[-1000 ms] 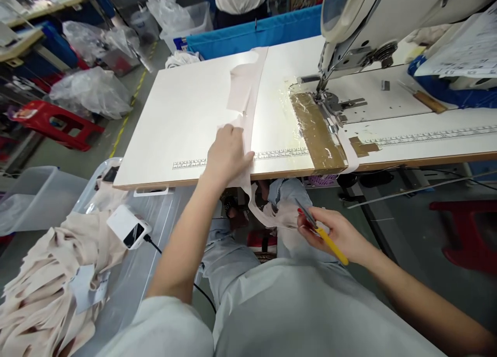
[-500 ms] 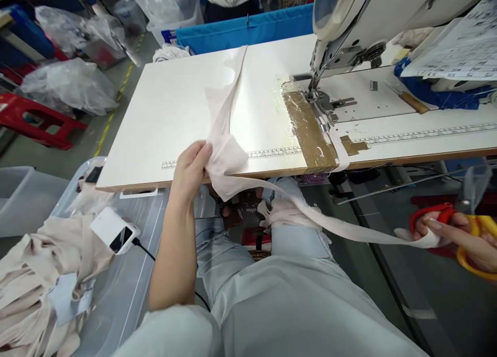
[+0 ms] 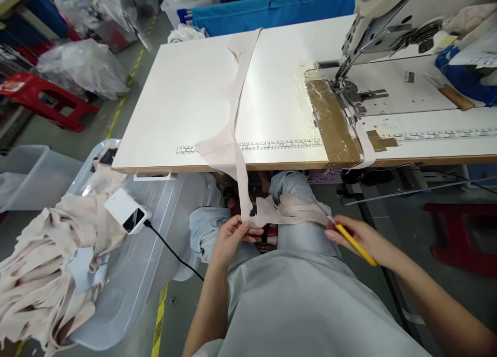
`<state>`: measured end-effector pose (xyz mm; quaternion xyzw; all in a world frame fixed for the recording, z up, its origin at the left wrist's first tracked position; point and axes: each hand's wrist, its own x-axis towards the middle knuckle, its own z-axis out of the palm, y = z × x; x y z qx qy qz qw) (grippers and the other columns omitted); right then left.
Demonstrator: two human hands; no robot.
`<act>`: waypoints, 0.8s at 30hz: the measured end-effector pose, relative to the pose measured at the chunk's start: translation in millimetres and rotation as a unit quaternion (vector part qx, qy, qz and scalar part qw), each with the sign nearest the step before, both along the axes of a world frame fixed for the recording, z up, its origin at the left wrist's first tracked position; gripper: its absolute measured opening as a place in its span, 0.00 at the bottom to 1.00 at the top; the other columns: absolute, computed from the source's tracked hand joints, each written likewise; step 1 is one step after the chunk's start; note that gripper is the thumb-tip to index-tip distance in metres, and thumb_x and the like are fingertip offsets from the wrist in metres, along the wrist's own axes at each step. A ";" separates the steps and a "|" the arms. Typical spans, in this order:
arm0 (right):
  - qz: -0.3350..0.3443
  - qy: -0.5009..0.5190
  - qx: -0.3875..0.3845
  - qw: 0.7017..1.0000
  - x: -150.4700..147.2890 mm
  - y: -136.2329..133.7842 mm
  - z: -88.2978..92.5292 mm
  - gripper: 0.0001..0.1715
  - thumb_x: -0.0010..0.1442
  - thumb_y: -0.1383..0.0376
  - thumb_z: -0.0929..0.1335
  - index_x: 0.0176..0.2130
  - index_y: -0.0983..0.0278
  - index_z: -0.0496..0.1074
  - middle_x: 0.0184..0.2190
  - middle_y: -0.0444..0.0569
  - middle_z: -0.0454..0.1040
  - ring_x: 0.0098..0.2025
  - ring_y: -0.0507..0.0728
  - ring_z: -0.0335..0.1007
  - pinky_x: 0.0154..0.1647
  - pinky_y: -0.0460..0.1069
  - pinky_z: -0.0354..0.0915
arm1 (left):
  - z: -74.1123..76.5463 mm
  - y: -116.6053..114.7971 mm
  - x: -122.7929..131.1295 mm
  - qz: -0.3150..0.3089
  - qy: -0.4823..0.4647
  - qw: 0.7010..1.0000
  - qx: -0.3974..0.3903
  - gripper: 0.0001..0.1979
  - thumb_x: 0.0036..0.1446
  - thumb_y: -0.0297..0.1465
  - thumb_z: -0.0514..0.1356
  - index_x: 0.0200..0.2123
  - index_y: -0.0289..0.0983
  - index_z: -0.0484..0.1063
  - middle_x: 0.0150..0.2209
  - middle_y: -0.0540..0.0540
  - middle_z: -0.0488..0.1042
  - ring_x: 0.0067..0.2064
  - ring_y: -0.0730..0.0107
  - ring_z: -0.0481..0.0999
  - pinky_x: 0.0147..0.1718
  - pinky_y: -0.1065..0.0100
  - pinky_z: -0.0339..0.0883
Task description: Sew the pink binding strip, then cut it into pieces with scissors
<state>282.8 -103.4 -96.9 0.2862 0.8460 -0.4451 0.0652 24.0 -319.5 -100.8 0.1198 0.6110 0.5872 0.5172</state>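
My left hand (image 3: 235,235) pinches the lower end of a pale pink fabric strip (image 3: 236,108), which runs up over the table edge and across the white tabletop. My right hand (image 3: 355,238) is closed on yellow-handled scissors (image 3: 355,244), whose blades point left and are partly hidden. Another pale pink fabric piece (image 3: 293,210) lies over my lap between the hands, reaching the fingers of both. A narrow strip (image 3: 365,147) hangs from the sewing machine's (image 3: 351,90) front guide over the table edge.
The white table (image 3: 186,98) has a ruler printed near its front edge. At left, a clear plastic bin (image 3: 128,289) holds a pile of pink strips (image 3: 50,263) and a white device (image 3: 128,211) with a black cable. Red stools (image 3: 462,238) stand at both sides.
My left hand has moved down from the table edge to the strip's lower end. My right hand has come in from the far right with the scissors. The view has shifted slightly.
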 end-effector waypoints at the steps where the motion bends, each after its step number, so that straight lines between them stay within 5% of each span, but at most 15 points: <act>1: 0.034 0.020 -0.061 0.997 -18.6 -7.3 8.0 0.26 0.63 0.41 0.62 0.29 0.58 0.58 0.24 0.43 0.62 0.25 0.56 0.60 0.25 0.50 0.58 | -0.1 -1.5 3.7 0.007 -0.006 1.000 -0.002 0.22 0.52 0.48 0.67 0.36 0.35 0.72 0.30 0.42 0.81 0.35 0.60 0.83 0.30 0.70 0.74; 5: 0.197 0.008 -0.131 0.971 -81.6 -18.1 28.6 0.26 0.63 0.43 0.63 0.27 0.59 0.54 0.24 0.40 0.56 0.26 0.53 0.52 0.27 0.48 0.54 | 2.1 -6.6 8.1 0.011 -0.022 1.000 -0.005 0.23 0.52 0.50 0.67 0.36 0.35 0.72 0.24 0.46 0.79 0.27 0.63 0.82 0.26 0.70 0.73; 9: 0.282 -0.051 -0.142 0.947 -117.3 -8.9 28.1 0.30 0.60 0.39 0.63 0.26 0.60 0.57 0.22 0.39 0.56 0.25 0.51 0.50 0.24 0.47 0.50 | 6.5 -8.1 5.8 0.007 -0.024 1.000 -0.008 0.23 0.50 0.50 0.67 0.34 0.35 0.72 0.23 0.48 0.78 0.23 0.65 0.80 0.22 0.71 0.71; 14: 0.321 -0.065 -0.107 0.939 -133.7 -3.5 27.8 0.34 0.59 0.34 0.60 0.26 0.60 0.56 0.21 0.39 0.56 0.24 0.51 0.51 0.24 0.47 0.49 | 11.3 -6.5 4.7 0.018 -0.036 0.999 -0.011 0.24 0.49 0.50 0.68 0.32 0.35 0.72 0.24 0.47 0.78 0.27 0.64 0.82 0.23 0.73 0.70; 24: 0.330 -0.051 0.099 0.938 -129.3 -8.5 26.3 0.27 0.63 0.44 0.63 0.26 0.59 0.54 0.21 0.41 0.59 0.23 0.53 0.51 0.24 0.48 0.44 | 9.0 -4.9 7.3 0.024 -0.045 0.999 -0.010 0.23 0.48 0.49 0.70 0.32 0.34 0.72 0.30 0.43 0.81 0.31 0.61 0.83 0.23 0.73 0.69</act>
